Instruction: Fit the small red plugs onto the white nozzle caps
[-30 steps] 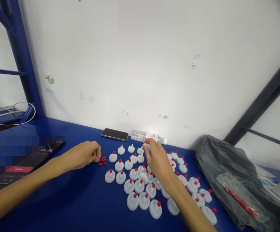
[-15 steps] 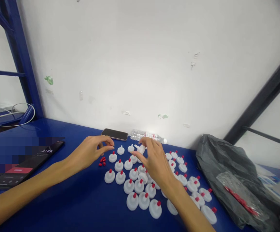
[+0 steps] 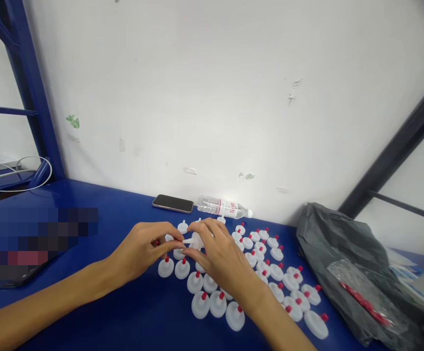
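Note:
Several round white caps with narrow spouts stand on the blue table [image 3: 124,302], most with a red tip, such as a near one [image 3: 235,316]. My right hand [image 3: 221,258] holds one white cap [image 3: 196,241] between thumb and fingers, its bare spout pointing left. Thumb and index finger of my left hand [image 3: 144,246] are pinched together at the end of that spout; whatever they grip is hidden. Behind my left fingers a bit of red shows. Two caps without red tips [image 3: 183,226] [image 3: 221,220] stand behind my hands.
A phone [image 3: 173,204] and a clear bottle [image 3: 222,207] lie along the wall. At the right are a dark plastic bag [image 3: 317,234] and a clear bag with red pieces [image 3: 365,302]. A partly blurred dark device [image 3: 32,273] lies at left.
My right hand has brought the white cap left and down. My left hand has moved slightly right, its fingers now closed at the spout. The two hands have come together.

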A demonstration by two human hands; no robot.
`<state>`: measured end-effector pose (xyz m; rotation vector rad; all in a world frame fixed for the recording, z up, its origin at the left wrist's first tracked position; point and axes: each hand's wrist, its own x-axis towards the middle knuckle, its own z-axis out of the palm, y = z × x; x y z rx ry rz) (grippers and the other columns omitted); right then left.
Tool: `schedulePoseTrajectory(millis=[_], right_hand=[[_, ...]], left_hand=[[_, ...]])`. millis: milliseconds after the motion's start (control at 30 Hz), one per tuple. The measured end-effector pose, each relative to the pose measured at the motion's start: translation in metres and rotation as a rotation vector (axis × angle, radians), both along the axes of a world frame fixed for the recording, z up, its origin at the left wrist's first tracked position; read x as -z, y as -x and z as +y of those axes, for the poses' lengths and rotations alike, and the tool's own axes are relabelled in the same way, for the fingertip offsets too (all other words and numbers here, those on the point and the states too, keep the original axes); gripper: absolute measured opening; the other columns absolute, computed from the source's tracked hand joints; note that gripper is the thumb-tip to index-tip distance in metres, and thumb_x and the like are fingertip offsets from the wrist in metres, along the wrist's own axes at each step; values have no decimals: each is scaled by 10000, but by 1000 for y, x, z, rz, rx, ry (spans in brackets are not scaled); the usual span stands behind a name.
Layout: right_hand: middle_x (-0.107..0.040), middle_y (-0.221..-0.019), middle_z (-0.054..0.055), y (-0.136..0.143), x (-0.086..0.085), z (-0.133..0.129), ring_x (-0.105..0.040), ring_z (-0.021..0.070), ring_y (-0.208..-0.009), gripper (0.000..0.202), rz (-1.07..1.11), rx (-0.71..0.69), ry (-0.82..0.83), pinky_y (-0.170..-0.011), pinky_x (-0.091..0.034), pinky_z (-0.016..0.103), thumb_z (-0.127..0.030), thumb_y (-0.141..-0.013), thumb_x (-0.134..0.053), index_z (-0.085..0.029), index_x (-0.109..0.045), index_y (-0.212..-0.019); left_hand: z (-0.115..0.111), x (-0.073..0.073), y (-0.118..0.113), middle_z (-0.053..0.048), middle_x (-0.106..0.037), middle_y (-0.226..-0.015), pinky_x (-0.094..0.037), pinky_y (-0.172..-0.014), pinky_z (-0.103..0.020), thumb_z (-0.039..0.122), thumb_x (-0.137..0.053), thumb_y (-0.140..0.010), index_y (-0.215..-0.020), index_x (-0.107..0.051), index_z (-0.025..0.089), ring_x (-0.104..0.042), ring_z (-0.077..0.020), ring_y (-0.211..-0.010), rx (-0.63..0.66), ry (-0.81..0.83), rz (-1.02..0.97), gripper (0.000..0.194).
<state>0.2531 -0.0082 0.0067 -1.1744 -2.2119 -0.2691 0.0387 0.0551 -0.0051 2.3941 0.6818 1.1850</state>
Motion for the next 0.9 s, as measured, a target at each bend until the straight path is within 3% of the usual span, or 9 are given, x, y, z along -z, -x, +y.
schedulePoseTrajectory(millis=[267, 433, 633, 800, 900], right_hand=[[-631, -1134, 71, 2, 1, -2, -626, 262, -1078, 432, 12, 30, 20, -828, -618, 394, -312, -898, -779, -219, -535, -1243], [-661, -1068, 69, 2, -2, 0, -647, 252, -1018, 396, -36, -10, -71, -914, -585, 432, -302, -885, -796, -201, -558, -1184], [-664, -1063, 69, 5, 1, -1, -654, 250, -975, 406, -17, -19, -104, -856, -605, 400, -304, -879, -799, -188, -560, -1186], [-649, -1105, 69, 6, 1, -3, -672, 229, -971, 362, 32, -59, -48, -839, -619, 367, -290, -912, -763, -194, -567, -1201], [-631, -1197, 75, 4, -1, -3, -667, 222, -1059, 347, 55, -85, 15, -872, -620, 358, -184, -944, -713, -209, -561, -1255]], left_hand=[[-6, -2, 0, 45, -756, -759, -481, -490, -151, 315, -720, -922, -872, -755, 214, -645, -56, -483, -10, 13, -47, 118], [-5, -3, 0, -1, -769, -776, -478, -487, -200, 445, -676, -936, -850, -764, 206, -616, -91, -517, -31, 21, -4, 268], [-3, 1, 1, 15, -764, -788, -452, -527, -190, 391, -668, -954, -872, -761, 216, -604, -81, -569, -21, -84, 11, 214], [-4, 0, 0, 19, -756, -742, -445, -510, -218, 458, -678, -933, -839, -760, 210, -565, -84, -505, -74, 3, 13, 278], [-5, -4, 0, 43, -708, -628, -428, -496, -226, 477, -704, -906, -837, -756, 215, -538, -89, -467, -120, 58, 18, 277]])
